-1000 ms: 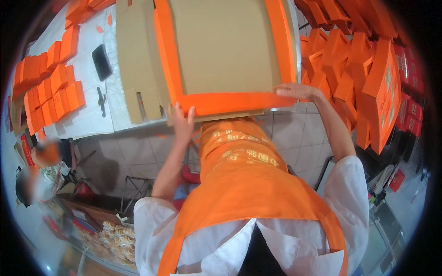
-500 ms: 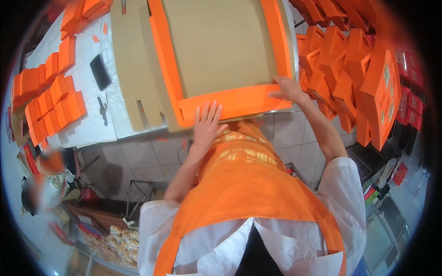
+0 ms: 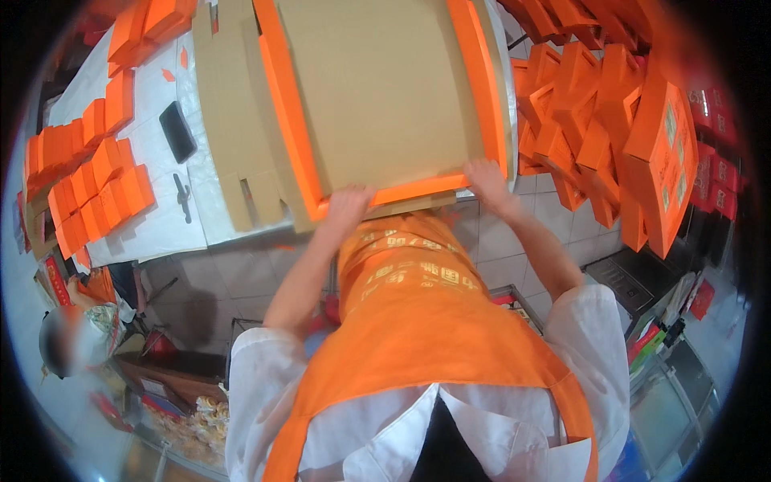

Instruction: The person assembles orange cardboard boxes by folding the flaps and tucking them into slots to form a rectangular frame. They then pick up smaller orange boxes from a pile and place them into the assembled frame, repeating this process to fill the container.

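A large orange cardboard box (image 3: 393,88), brown on its inside, lies open in front of me, its orange side walls standing up along the left and right. My left hand (image 3: 350,206) is closed over the near wall (image 3: 418,189) at the left corner. At that wall's right end, my right hand (image 3: 487,180) curls its fingers over the top edge. The near wall appears as a narrow strip between the two hands. Both thumbs are hard to make out. Under the box are flat brown cardboard sheets (image 3: 233,104).
Small orange boxes (image 3: 104,201) stand in rows at the left of the white-covered table (image 3: 161,229), near a black phone (image 3: 177,132) and a dark cutter-like tool (image 3: 182,198). Folded orange boxes (image 3: 590,153) are piled at the right. Another person (image 3: 92,329) is at the lower left.
The near wall, which lay broad under my flat left hand, has turned up into a narrow strip. My left fingers have curled over it, and my right hand has shifted nearer.
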Action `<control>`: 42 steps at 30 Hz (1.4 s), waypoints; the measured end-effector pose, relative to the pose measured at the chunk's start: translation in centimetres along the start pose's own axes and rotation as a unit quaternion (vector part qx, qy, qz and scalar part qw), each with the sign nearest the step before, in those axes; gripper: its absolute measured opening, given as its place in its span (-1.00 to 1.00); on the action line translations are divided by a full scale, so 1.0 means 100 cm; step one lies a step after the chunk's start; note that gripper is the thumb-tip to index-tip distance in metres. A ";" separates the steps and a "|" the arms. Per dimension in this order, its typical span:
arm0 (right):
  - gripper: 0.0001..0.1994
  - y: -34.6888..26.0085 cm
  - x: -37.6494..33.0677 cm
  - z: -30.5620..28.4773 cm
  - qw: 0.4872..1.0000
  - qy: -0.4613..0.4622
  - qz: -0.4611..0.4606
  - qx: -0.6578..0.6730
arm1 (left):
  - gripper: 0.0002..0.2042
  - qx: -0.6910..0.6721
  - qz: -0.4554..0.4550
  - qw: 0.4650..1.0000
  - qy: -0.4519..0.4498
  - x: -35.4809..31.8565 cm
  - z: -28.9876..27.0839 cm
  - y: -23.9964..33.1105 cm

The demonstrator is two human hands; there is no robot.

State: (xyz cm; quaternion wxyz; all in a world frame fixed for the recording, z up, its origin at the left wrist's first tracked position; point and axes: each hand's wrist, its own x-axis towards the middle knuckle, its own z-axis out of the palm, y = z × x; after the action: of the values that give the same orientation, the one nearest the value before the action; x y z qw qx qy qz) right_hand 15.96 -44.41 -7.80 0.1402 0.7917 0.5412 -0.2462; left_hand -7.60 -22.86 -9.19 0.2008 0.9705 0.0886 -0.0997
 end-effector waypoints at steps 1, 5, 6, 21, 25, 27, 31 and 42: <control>-0.65 0.011 0.002 0.001 0.998 0.014 -0.046 0.028 | -0.68 -0.013 -0.001 1.000 0.004 0.000 0.000 -0.001; -0.80 0.013 0.003 -0.011 0.996 0.026 -0.059 0.054 | -0.66 -0.017 -0.058 0.998 -0.011 -0.001 -0.003 -0.002; -0.81 0.012 0.002 -0.015 0.997 0.040 -0.060 -0.029 | -0.65 -0.007 -0.083 0.996 -0.025 -0.002 -0.005 0.000; -0.47 -0.012 -0.043 0.001 0.991 0.010 -0.105 0.080 | -0.55 0.106 -0.022 0.991 -0.076 -0.083 -0.055 -0.036; -0.53 -0.019 -0.045 -0.028 0.962 0.045 -0.071 0.261 | -0.57 -0.092 0.022 0.983 -0.155 -0.124 -0.072 -0.058; -0.51 -0.008 -0.019 -0.061 0.951 0.086 0.027 0.296 | -0.52 -0.072 -0.060 0.994 -0.059 -0.102 -0.092 -0.085; -0.44 0.058 0.106 -0.086 0.835 0.331 0.162 0.408 | -0.46 -0.183 -0.250 0.914 0.261 0.011 -0.123 -0.151; -0.71 0.061 0.200 -0.121 0.667 0.145 0.078 0.726 | -0.75 -0.420 -0.233 0.850 0.216 0.104 -0.126 -0.205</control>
State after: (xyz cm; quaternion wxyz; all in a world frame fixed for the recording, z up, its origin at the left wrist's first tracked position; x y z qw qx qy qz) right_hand 30.33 -24.98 -8.77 -0.5408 0.7080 0.1413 -0.4316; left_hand 0.12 2.15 -7.91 0.5360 0.7417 0.3864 0.1152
